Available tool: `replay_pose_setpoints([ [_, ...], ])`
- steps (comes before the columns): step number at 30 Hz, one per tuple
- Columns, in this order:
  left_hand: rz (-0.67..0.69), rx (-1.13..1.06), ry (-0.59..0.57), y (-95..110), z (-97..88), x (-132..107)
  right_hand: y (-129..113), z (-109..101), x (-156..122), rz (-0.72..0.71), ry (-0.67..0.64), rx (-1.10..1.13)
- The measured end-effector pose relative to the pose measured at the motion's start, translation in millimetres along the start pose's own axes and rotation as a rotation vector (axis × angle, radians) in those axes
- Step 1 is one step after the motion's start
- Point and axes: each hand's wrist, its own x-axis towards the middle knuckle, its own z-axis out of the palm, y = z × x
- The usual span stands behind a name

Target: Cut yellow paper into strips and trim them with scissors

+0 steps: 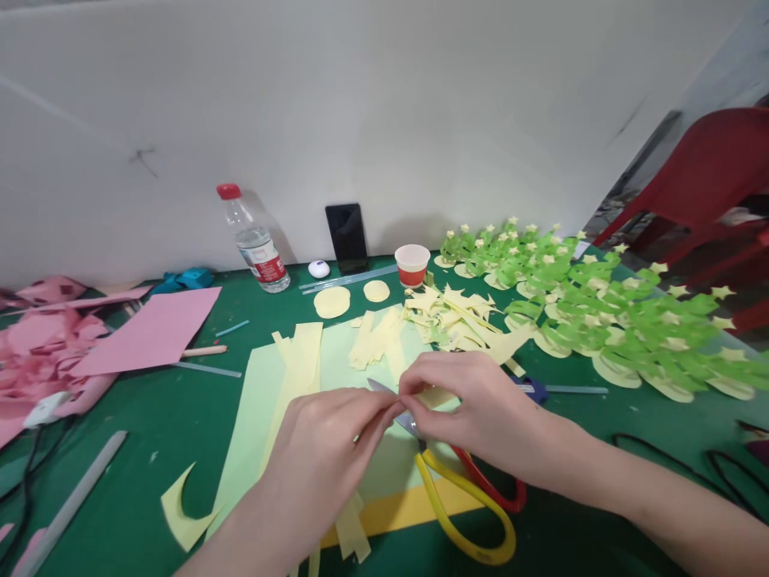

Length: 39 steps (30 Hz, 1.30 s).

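Note:
My left hand and my right hand meet over the middle of the table, fingertips pinched together. Whatever sits between them is too small or hidden to make out. Just below lies a pair of scissors with one yellow and one red handle, its blades partly behind my fingers. Under my hands are pale green paper sheets and cream paper strips. Beyond them, more cream pieces and a heap of cream paper scraps lie on the sheet and table.
At the back stand a water bottle, a phone and a paper cup. Rows of small green paper trees with cream stars fill the right. Pink paper and a glue stick lie left. A red chair stands beyond.

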Motion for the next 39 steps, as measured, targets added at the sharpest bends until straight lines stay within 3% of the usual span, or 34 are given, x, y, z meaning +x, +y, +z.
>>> replay_pose_setpoints([
  [9, -0.042, 0.025, 0.110, -5.1, -41.2, 3.3, 2.6, -31.6, 0.6, 0.096, 0.070, -0.093],
  [15, -0.063, 0.098, 0.037, -24.3, -56.9, 0.3, 1.8, -44.2, -0.3, 0.125, 0.095, -0.173],
  [18, -0.101, 0.220, -0.019, -33.0, -53.7, -4.8, 0.4, -41.4, -3.4, 0.074, 0.107, -0.274],
  [21, -0.106, 0.302, 0.005, -27.1, -36.6, -5.0, -2.7, -29.4, -6.7, 0.014, 0.047, -0.351],
  [25, 0.047, 0.098, -0.065, -3.1, -9.1, 0.7, -6.1, -11.5, -8.1, -0.058, 0.000, -0.290],
  [27, 0.079, 0.060, -0.034, 5.9, -4.4, 2.3, -6.1, -9.2, -7.7, -0.085, 0.016, -0.246],
  [35, -0.019, 0.057, 0.023, 2.7, -36.5, 1.9, 1.0, -42.9, -5.3, 0.063, 0.042, -0.236],
  [39, -0.032, 0.053, 0.040, 2.0, -40.3, 2.6, 6.5, -52.7, -5.1, 0.093, 0.147, -0.287],
])
